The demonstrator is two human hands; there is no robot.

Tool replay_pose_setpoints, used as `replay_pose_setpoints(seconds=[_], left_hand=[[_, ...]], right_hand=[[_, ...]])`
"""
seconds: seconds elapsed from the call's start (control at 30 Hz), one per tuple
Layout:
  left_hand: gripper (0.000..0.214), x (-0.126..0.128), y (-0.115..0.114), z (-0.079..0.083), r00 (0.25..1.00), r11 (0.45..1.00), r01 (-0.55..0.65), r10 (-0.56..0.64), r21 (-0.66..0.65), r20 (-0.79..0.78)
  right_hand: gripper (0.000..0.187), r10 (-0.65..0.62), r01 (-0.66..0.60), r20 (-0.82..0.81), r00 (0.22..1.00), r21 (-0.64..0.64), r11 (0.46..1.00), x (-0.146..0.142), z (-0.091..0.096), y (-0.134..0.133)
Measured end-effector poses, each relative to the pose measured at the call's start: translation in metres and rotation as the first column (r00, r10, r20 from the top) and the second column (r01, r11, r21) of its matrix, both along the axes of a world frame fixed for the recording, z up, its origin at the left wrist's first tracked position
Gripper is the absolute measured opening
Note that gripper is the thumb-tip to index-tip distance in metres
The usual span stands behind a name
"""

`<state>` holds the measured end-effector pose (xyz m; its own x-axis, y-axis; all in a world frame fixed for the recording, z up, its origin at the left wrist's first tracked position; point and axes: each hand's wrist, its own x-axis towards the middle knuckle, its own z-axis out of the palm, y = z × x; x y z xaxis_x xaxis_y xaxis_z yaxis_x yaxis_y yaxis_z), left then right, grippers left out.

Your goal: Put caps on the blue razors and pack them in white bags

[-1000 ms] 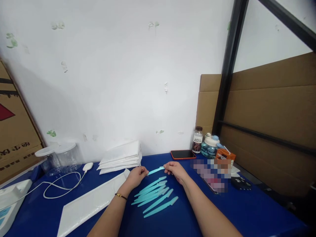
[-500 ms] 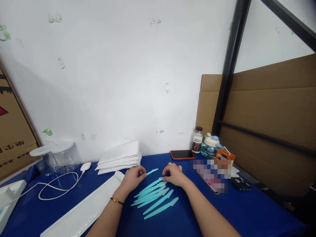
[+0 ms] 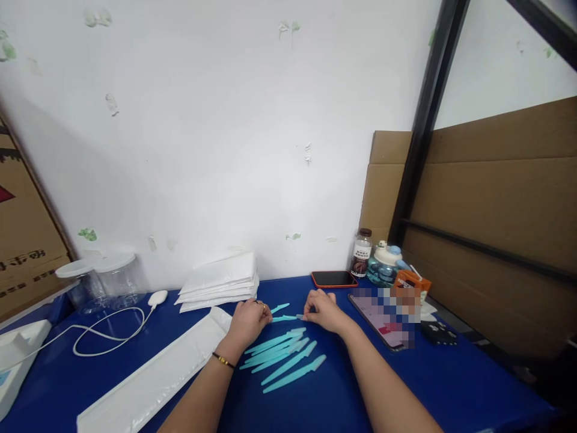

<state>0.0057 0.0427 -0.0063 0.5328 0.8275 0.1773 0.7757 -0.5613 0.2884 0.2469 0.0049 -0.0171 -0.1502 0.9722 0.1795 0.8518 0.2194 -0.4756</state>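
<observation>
Turquoise razor [image 3: 287,318] between left hand [image 3: 251,322], pinched on its handle end, and right hand [image 3: 323,311], pinched on its tip.

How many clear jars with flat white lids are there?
2. The left jar is near the printed cardboard box; the right jar is beside the left one. Another could hide behind them.

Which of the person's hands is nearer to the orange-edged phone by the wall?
Right. The right hand is just in front of the orange-edged phone; the left hand is farther off, in front and well to its left.
</observation>
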Motion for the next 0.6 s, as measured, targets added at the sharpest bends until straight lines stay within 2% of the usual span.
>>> replay_pose_setpoints(seconds=[0.13, 0.2, 0.3, 0.4, 0.5, 0.6], left_hand=[[0.014, -0.015, 0.008, 0.0, 0.996, 0.997, -0.078, 0.078, -0.015, -0.031], [0.011, -0.018, 0.009, 0.0, 0.994, 0.994, -0.11, 0.11, -0.023, -0.016], [0.017, -0.014, 0.005, 0.002, 0.992, 0.993, -0.119, 0.119, -0.019, 0.04], [0.016, -0.006, -0.005, 0.004, 0.998, 0.997, -0.022, 0.026, -0.074, 0.062], [0.018, 0.001, -0.013, 0.002, 0.994, 0.987, 0.097, -0.089, -0.131, 0.064], [0.016, 0.006, -0.015, -0.001, 0.991, 0.976, 0.132, -0.127, -0.171, 0.037]], right_hand=[[0.008, -0.158, 0.158, 0.004, 0.987, -0.013, 0.987, 0.02, 0.001, 0.0], [0.01, -0.168, 0.168, -0.009, 0.986, 0.013, 0.986, 0.022, 0.003, -0.002], [0.013, -0.015, 0.015, -0.026, 1.0, 0.01, 1.0, 0.012, 0.004, -0.005], [0.013, 0.131, -0.13, 0.015, 0.991, -0.051, 0.99, -0.003, 0.002, -0.008], [0.009, 0.161, -0.156, 0.048, 0.986, -0.087, 0.984, -0.013, 0.001, -0.009], [0.007, 0.16, -0.154, 0.059, 0.985, -0.098, 0.983, -0.016, 0.002, -0.01]])
